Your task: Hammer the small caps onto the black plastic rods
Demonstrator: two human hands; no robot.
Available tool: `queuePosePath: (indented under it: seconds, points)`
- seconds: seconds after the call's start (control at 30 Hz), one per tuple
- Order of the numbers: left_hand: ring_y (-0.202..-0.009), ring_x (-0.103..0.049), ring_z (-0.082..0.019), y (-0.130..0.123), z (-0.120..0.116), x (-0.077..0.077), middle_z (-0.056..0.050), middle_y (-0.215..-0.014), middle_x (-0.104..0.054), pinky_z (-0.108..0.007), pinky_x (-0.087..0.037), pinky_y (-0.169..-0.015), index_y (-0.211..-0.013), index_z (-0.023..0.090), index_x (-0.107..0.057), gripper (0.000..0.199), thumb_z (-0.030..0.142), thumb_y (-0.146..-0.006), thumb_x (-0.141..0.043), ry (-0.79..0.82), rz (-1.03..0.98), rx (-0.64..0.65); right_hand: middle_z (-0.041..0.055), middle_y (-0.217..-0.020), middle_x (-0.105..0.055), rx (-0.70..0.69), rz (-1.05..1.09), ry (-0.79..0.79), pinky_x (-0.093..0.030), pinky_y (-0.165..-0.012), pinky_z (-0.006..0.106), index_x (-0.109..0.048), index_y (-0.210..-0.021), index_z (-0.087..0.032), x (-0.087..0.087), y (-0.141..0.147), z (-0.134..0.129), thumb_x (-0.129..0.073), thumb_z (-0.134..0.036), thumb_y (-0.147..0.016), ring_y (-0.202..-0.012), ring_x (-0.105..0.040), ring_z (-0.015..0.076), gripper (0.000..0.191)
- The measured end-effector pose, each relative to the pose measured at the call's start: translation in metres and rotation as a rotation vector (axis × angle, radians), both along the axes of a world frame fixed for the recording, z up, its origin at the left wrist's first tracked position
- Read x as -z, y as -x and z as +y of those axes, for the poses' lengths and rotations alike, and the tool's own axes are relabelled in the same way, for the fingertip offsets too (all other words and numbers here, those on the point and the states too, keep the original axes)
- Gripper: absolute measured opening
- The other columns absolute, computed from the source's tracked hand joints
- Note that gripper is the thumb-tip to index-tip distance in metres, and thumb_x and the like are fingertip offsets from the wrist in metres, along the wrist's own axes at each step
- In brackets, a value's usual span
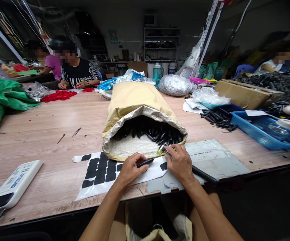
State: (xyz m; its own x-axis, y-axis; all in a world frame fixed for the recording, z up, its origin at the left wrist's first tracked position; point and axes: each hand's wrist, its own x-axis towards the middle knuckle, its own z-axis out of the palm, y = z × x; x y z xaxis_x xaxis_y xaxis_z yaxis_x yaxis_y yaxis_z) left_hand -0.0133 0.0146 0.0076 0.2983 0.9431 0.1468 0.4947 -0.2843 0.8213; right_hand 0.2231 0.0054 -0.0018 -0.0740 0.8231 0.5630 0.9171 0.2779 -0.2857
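- A slim black piece (145, 163) is held between the thumb and curled fingers of the left hand (132, 169), over the sticker sheet (134, 174) near the front edge of the tabletop (41, 144).
- A dark object with a yellow-green end (160, 150) is pinched by the closed fingers of the right hand (180, 162), just beside the mouth of the sack (137, 97).
- Many black pieces (161, 134) are contained in the sack, its open mouth turned toward the front edge.
- A black rod (203, 174) is laid across the grey board (217, 160) at the front edge.
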Motion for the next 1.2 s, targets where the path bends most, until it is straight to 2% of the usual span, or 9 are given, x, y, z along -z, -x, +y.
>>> queuePosePath:
  seconds: [0.1, 0.17, 0.27, 0.33, 0.4, 0.6, 0.8, 1.03, 1.2]
  points:
    - [-0.076, -0.058, -0.016, 0.000, 0.000, 0.000, -0.001, -0.088, -0.069, -0.026, -0.042, -0.066, -0.091, 0.019, -0.070, 0.017, 0.027, -0.076, -0.072, -0.025, -0.010, 0.020, 0.0083, -0.119, -0.061, -0.189, -0.007, 0.029, -0.039, -0.096, 0.041, -0.061, -0.132, -0.026, -0.010, 0.006, -0.004, -0.070, -0.028, -0.083, -0.110, -0.050, 0.0269, 0.050]
    - [-0.079, -0.060, -0.017, 0.001, 0.000, 0.000, -0.001, -0.089, -0.069, -0.027, -0.043, -0.069, -0.093, 0.020, -0.071, 0.017, 0.026, -0.077, -0.072, -0.035, -0.015, 0.040, 0.0074, -0.117, -0.062, -0.322, -0.034, 0.079, -0.038, -0.098, 0.042, -0.060, -0.132, -0.027, -0.016, 0.012, -0.005, -0.075, -0.035, -0.081, -0.110, -0.049, 0.0266, 0.054]
    - [-0.080, -0.061, -0.017, 0.001, -0.001, -0.001, -0.002, -0.089, -0.070, -0.027, -0.043, -0.070, -0.094, 0.020, -0.072, 0.017, 0.027, -0.079, -0.072, -0.037, -0.003, 0.067, 0.0056, -0.108, -0.063, -0.405, -0.086, 0.120, -0.037, -0.094, 0.040, -0.067, -0.117, -0.027, -0.019, 0.021, -0.002, -0.073, -0.042, -0.085, -0.104, -0.049, 0.0243, 0.036]
    - [-0.079, -0.060, -0.017, 0.001, -0.001, -0.001, -0.002, -0.087, -0.069, -0.027, -0.043, -0.070, -0.093, 0.020, -0.073, 0.016, 0.029, -0.080, -0.073, -0.048, 0.008, 0.076, 0.0047, -0.102, -0.063, -0.424, -0.129, 0.131, -0.035, -0.090, 0.038, -0.069, -0.105, -0.025, -0.018, 0.025, 0.001, -0.069, -0.043, -0.090, -0.100, -0.048, 0.0226, 0.024]
    - [-0.079, -0.060, -0.018, 0.001, -0.001, 0.000, -0.002, -0.085, -0.069, -0.028, -0.043, -0.070, -0.091, 0.020, -0.073, 0.015, 0.029, -0.079, -0.074, -0.070, 0.007, 0.081, 0.0042, -0.098, -0.062, -0.440, -0.172, 0.145, -0.034, -0.088, 0.037, -0.068, -0.098, -0.023, -0.018, 0.027, 0.003, -0.066, -0.044, -0.092, -0.098, -0.048, 0.0215, 0.022]
    - [-0.081, -0.060, -0.019, 0.002, -0.001, 0.003, -0.003, -0.085, -0.068, -0.030, -0.044, -0.076, -0.090, 0.020, -0.074, 0.011, 0.024, -0.080, -0.073, -0.122, 0.014, 0.096, 0.0025, -0.096, -0.060, -0.494, -0.229, 0.201, -0.033, -0.084, 0.034, -0.062, -0.093, -0.021, -0.018, 0.033, 0.003, -0.066, -0.036, -0.093, -0.095, -0.046, 0.0196, 0.016]
    - [-0.080, -0.060, -0.019, 0.002, -0.002, 0.003, -0.003, -0.083, -0.068, -0.031, -0.044, -0.076, -0.089, 0.019, -0.074, 0.010, 0.021, -0.079, -0.071, -0.128, -0.024, 0.108, 0.0025, -0.093, -0.059, -0.519, -0.182, 0.183, -0.032, -0.083, 0.035, -0.058, -0.087, -0.019, -0.008, 0.036, 0.004, -0.066, -0.027, -0.092, -0.094, -0.045, 0.0196, 0.012]
    - [-0.081, -0.060, -0.018, 0.003, -0.001, 0.003, -0.003, -0.087, -0.067, -0.029, -0.043, -0.072, -0.090, 0.018, -0.072, 0.014, 0.020, -0.076, -0.073, -0.083, -0.069, 0.072, 0.0029, -0.092, -0.061, -0.488, -0.037, 0.210, -0.034, -0.084, 0.036, -0.063, -0.094, -0.022, -0.007, 0.031, 0.004, -0.067, -0.043, -0.092, -0.093, -0.047, 0.0208, 0.021]
    - [-0.078, -0.059, -0.017, 0.003, -0.002, 0.001, -0.002, -0.085, -0.067, -0.028, -0.041, -0.068, -0.089, 0.018, -0.071, 0.014, 0.023, -0.076, -0.073, -0.063, -0.069, 0.066, 0.0026, -0.092, -0.062, -0.478, 0.036, 0.215, -0.035, -0.083, 0.036, -0.064, -0.095, -0.023, -0.009, 0.024, 0.001, -0.073, -0.039, -0.088, -0.093, -0.048, 0.0212, 0.020]
